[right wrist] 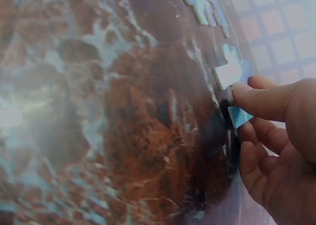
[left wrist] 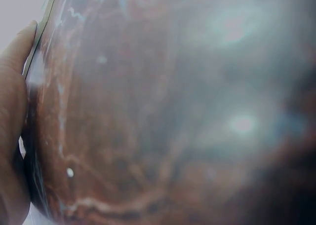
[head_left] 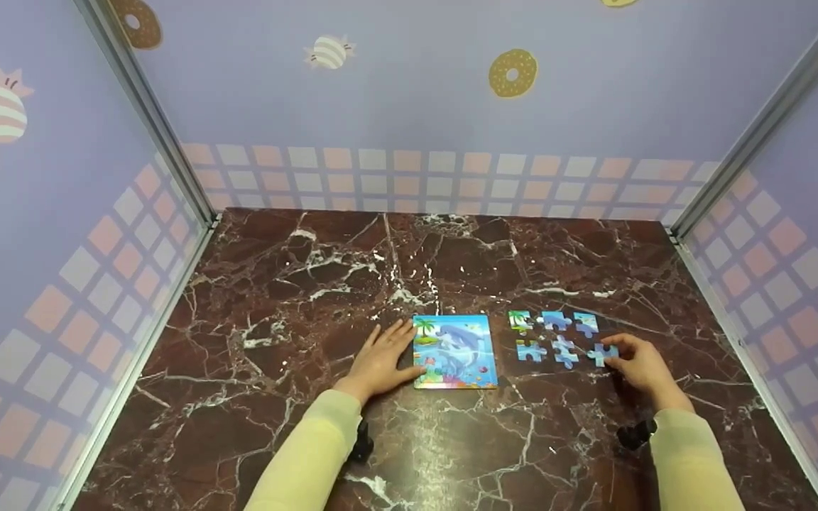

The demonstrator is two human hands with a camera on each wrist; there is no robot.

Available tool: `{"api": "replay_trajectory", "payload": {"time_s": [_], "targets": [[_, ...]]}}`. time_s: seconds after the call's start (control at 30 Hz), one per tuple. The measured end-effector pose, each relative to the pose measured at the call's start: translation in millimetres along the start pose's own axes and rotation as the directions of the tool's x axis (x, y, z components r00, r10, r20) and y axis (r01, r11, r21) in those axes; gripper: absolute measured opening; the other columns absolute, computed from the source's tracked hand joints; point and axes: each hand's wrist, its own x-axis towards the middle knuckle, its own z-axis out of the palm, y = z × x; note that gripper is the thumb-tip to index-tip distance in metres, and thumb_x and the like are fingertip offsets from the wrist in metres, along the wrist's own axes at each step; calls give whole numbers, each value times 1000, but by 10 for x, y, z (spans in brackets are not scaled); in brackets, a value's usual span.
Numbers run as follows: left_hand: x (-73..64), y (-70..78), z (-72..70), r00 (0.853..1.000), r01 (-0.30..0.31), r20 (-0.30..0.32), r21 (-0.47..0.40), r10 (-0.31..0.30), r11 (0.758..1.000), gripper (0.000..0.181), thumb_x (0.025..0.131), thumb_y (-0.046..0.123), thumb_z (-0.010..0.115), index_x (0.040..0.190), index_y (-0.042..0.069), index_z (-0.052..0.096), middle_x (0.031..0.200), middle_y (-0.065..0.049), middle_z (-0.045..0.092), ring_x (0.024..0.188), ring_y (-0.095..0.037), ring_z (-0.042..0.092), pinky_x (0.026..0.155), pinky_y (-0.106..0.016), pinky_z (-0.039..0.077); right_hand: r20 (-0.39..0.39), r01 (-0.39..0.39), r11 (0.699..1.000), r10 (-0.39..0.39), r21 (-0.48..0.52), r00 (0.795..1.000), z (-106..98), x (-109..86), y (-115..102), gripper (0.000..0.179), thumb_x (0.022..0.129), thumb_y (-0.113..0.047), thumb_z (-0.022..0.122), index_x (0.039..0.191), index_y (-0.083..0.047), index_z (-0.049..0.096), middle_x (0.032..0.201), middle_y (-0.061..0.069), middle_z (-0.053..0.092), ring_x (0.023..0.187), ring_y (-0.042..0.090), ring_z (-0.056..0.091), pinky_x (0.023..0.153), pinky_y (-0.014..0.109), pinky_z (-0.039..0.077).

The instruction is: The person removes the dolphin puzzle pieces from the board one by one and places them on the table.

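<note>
A square dolphin jigsaw board lies flat on the marble table. My left hand rests at its left edge, fingers spread, with the fingertips and thumb right at the rim. In the left wrist view only part of the left hand shows along the side. To the right of the board, my right hand pinches a blue puzzle piece between thumb and fingers. The right wrist view shows the right hand at close range, its thumb and fingers covering part of the piece.
Several loose pieces lie in two rows right of the board, among them one with a palm tree and a blue one. Patterned panels enclose the table at the back and both sides.
</note>
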Motion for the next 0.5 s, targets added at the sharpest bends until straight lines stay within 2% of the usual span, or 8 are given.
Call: {"api": "replay_trajectory", "payload": {"time_s": [0.13,0.23,0.37,0.5], "targets": [[2,4,-11,1000,-1,-1,-3,1,1000,88,97,66,56,165,17,28,173,-1,22,162,-24,18,134,-54,5,8,9,1000,-9,-16,1000,17,11,20,31,96,-2,67,127,2,66,120,33,66,100,41,66,77,47,58],[4,-1,-9,1000,-1,4,-3,1,1000,89,97,67,55,165,17,27,173,-1,21,162,-24,17,134,-53,4,15,31,999,-31,-19,999,23,19,25,32,96,0,68,127,4,67,125,35,63,103,47,66,84,56,59],[4,-6,0,1000,-6,-1,-4,6,1000,89,97,67,55,165,17,28,173,-2,22,162,-25,18,134,-54,5,14,44,999,-43,-20,999,21,21,25,35,95,0,69,130,6,66,124,36,63,102,47,66,85,57,59],[3,-3,-6,1000,-10,-5,-10,10,1000,88,97,66,56,164,16,28,173,-2,23,161,-25,19,134,-54,5,8,5,1000,-5,-2,1000,8,-4,9,39,97,-4,68,135,5,62,123,35,64,105,47,65,84,54,59]]}}
